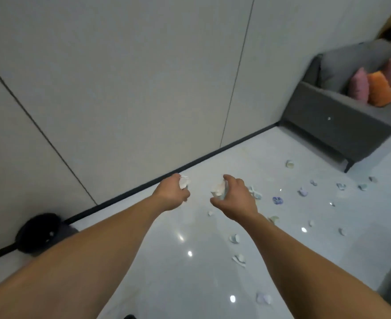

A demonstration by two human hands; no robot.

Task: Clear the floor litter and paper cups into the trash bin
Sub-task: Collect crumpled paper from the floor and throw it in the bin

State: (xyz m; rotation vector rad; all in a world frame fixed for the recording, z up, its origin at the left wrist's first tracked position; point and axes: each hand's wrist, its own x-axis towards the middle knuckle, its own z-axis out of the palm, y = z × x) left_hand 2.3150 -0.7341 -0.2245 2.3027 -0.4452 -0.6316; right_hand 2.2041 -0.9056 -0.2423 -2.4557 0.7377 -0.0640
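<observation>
So on my feed both arms are stretched out over the floor (167, 284). My left hand (169, 192) has its fingers (175, 178) curled tight around a crumpled white paper wad (184, 182), which pokes out on the far side of the hand. The right hand (234, 200) is the same deal: fingers (233, 180) and thumb are hooked round a scrunched pale paper lump (218, 189). It's whitish with a bit of blue-green low down, and I can't tell if it's a squashed cup or just paper. The two hands sit near each other without touching.

The trash bin (37, 232) is way off to the left. It's round and black, right by the wall (121, 88), and partly hidden behind my left forearm. Inside it's just dark with one tiny pale speck, no idea what.

The rest of the litter (278, 200) is scattered over the right side of the glossy pale floor: small crumpled bits in white, light blue and purplish. Bright light spots reflect off the tiles. Far right there's a grey fabric sofa (328, 125) with a pink cushion (359, 85) and an orange cushion (379, 88).
</observation>
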